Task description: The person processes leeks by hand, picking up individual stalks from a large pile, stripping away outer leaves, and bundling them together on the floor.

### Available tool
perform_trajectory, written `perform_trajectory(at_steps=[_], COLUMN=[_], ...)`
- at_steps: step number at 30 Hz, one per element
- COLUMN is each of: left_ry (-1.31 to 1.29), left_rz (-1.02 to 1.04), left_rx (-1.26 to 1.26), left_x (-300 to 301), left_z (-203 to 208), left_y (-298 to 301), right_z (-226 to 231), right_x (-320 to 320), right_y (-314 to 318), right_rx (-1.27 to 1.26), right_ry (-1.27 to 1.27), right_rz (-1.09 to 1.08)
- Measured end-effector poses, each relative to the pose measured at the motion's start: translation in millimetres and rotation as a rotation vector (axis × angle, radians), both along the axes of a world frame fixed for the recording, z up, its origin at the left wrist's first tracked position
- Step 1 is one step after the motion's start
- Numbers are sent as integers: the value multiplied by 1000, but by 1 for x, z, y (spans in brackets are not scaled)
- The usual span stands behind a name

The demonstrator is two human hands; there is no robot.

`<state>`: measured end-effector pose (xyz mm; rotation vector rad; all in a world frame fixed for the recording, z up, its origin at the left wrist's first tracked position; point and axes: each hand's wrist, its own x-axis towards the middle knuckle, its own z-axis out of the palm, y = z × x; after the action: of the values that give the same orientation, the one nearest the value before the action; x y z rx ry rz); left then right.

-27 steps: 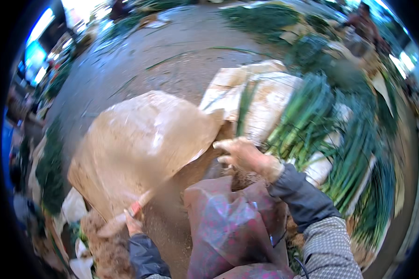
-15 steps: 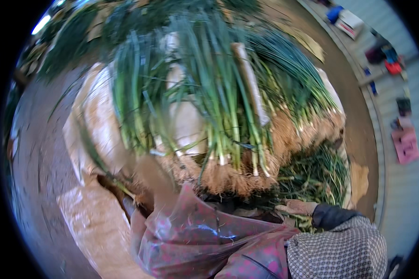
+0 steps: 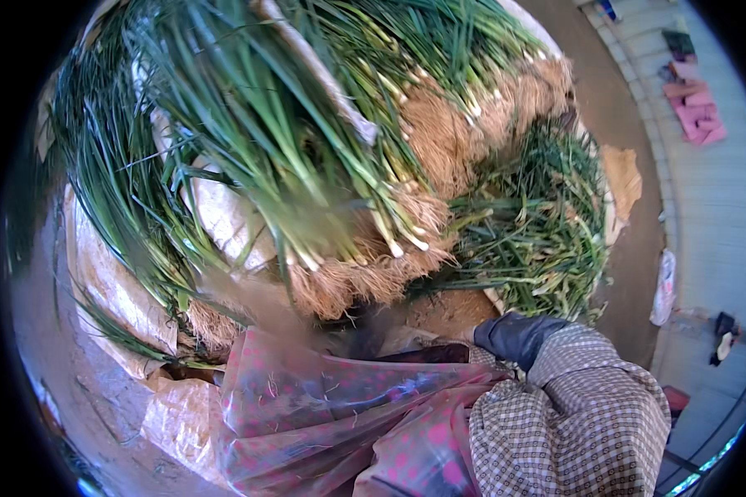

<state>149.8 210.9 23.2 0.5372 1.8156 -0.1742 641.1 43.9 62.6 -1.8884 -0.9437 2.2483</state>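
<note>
My right arm comes in at the lower right in a checked sleeve with a dark cuff. Only a sliver of my right hand (image 3: 465, 334) shows past the cuff, beside the plastic sheet on my lap; its fingers are hidden. My left hand cannot be seen. Ahead of me lie long green onions (image 3: 302, 178) with white stem ends and bushy brown roots (image 3: 319, 290) pointing toward me. A pale rod (image 3: 319, 70) rests across their leaves. Nearest to my right hand is a heap of loose green leaves (image 3: 543, 240).
Pink-dotted clear plastic (image 3: 306, 414) covers my lap. More onions (image 3: 124, 207) lie at the left on pale sheeting (image 3: 128, 286). A brown scrap (image 3: 621, 186) lies beyond the leaf heap. Pink folded items (image 3: 694, 108) are by the right wall. A blurred smear hides part of the middle.
The view has swung, so the onions appear higher and further left. My right hand, gloved and over the leaf heap before, has drawn in to the left toward my lap.
</note>
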Motion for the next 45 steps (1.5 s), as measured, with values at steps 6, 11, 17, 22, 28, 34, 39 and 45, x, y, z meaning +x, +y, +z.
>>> perform_trajectory(at_steps=[6,11,17,22,28,34,39,45], left_ry=[93,129,164,176,161,257,602,184], left_rz=[-97,-194,-273,-293,-353,-517,-1453,-767], left_rx=[48,92,115,137,146,171,729,1276], left_x=[-13,-3,14,9,20,-23,-90,131], left_z=[38,59,78,86,90,123,228,292], left_y=[-19,-32,-35,-34,-21,30,169,277], right_z=[60,11,-106,11,142,137,4,-132], right_x=[73,159,90,152,349,366,131,100], right_y=[118,107,30,46,-93,-107,-41,-41], right_rx=[613,463,675,404,730,249,496,112], right_ry=[-1066,-1022,-1149,-882,-892,-2400,-1461,-1217], right_rz=[508,480,671,150,-1092,-459,-40,-152])
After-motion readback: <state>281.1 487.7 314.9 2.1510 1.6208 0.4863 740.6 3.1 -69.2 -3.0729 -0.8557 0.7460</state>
